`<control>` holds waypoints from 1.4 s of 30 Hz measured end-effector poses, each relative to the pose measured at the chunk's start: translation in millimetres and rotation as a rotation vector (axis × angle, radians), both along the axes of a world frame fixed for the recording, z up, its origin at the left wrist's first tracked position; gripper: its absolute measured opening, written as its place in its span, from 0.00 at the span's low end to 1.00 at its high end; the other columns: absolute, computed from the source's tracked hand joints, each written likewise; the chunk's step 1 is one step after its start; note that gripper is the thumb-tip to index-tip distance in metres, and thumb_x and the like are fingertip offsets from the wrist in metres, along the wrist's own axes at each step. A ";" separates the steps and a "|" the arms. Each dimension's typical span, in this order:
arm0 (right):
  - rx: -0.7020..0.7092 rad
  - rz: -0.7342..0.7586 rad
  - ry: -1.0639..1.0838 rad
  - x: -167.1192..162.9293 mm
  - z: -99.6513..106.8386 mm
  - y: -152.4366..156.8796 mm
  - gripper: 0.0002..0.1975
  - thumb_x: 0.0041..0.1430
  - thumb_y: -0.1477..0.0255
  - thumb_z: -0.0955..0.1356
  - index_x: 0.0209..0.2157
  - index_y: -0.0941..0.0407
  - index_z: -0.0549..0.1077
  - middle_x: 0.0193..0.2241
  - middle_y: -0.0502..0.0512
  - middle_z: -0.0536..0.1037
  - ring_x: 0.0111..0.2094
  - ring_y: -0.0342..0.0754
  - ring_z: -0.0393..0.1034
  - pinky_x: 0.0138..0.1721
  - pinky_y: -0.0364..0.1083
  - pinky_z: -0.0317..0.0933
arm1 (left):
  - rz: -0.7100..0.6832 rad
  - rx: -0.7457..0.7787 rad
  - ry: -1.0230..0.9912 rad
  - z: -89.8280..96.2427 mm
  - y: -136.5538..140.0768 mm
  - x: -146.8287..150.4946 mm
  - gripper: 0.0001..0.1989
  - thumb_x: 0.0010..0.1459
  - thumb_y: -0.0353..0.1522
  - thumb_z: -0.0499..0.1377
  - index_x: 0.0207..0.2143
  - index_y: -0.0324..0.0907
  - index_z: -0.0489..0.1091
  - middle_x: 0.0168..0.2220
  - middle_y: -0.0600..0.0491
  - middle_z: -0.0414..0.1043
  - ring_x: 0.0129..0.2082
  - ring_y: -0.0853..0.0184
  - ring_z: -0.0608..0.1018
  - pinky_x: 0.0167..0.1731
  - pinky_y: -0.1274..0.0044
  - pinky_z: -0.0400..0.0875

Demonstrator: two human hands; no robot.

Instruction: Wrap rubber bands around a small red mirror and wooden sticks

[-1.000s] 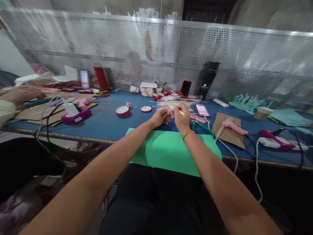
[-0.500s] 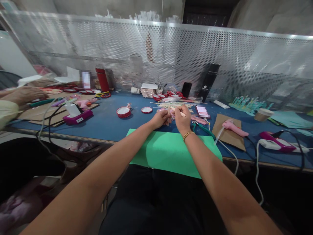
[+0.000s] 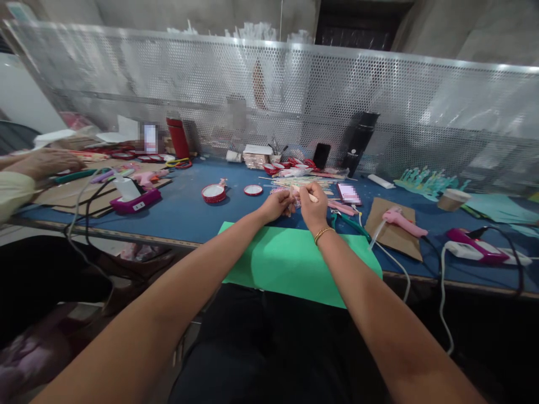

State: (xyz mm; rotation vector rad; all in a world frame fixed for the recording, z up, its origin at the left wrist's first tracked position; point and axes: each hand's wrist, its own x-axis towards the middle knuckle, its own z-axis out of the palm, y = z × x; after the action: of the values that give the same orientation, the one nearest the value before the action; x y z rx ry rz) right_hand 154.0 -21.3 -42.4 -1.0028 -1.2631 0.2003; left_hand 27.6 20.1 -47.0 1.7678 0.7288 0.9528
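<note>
My two hands meet over the far edge of a green sheet [image 3: 286,258] that hangs over the table's front edge. Closed in a pinch, my left hand [image 3: 275,206] holds a small pale piece [image 3: 291,192] whose kind I cannot make out. My right hand [image 3: 314,206] is wrapped round a pale, wood-coloured stick-like tool [image 3: 313,197]; its tip is at the small piece, and whether they touch is hidden. Thin pale sticks [image 3: 290,182] lie in a heap just behind my hands. Green-handled pliers [image 3: 351,223] rest beside my right wrist.
To the right, a pink glue gun [image 3: 404,220] lies on cardboard [image 3: 381,238], near a purple-white power strip [image 3: 484,247]. A red round tin [image 3: 213,193] and a lid [image 3: 253,190] sit left. A black flask [image 3: 360,143] stands behind. Another person's hand [image 3: 46,163] is far left.
My right hand has shifted very slightly left, toward my left hand, with the tool in it. My left hand stays in place, and the rest looks the same.
</note>
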 end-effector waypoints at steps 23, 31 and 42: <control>0.001 0.055 0.043 -0.6 -1.4 1.2 0.08 0.57 0.68 0.63 0.25 0.53 0.66 0.23 0.46 0.71 0.26 0.44 0.65 0.33 0.44 0.60 | -0.043 -0.007 -0.042 -3.9 2.3 -2.6 0.12 0.60 0.35 0.57 0.27 0.37 0.63 0.19 0.56 0.70 0.13 0.78 0.68 0.15 0.85 0.61; -0.019 0.025 0.032 0.1 -1.5 1.4 0.08 0.57 0.68 0.63 0.25 0.53 0.66 0.23 0.47 0.72 0.26 0.44 0.65 0.32 0.44 0.60 | -0.029 -0.012 -0.046 -2.5 0.0 -2.5 0.12 0.60 0.35 0.57 0.27 0.37 0.63 0.20 0.55 0.71 0.14 0.77 0.69 0.15 0.85 0.62; -0.038 0.087 0.019 -1.1 -1.3 1.3 0.08 0.57 0.67 0.63 0.26 0.54 0.67 0.24 0.47 0.73 0.25 0.44 0.65 0.31 0.43 0.60 | -0.031 -0.032 -0.041 -1.7 1.0 -2.1 0.09 0.60 0.32 0.57 0.28 0.37 0.63 0.20 0.54 0.71 0.13 0.76 0.70 0.15 0.84 0.61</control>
State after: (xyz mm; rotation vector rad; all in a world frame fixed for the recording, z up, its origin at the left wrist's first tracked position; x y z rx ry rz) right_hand 152.9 -20.0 -43.7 -0.9770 -1.2907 0.3015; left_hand 25.5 21.2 -48.7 1.7224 0.6847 0.9491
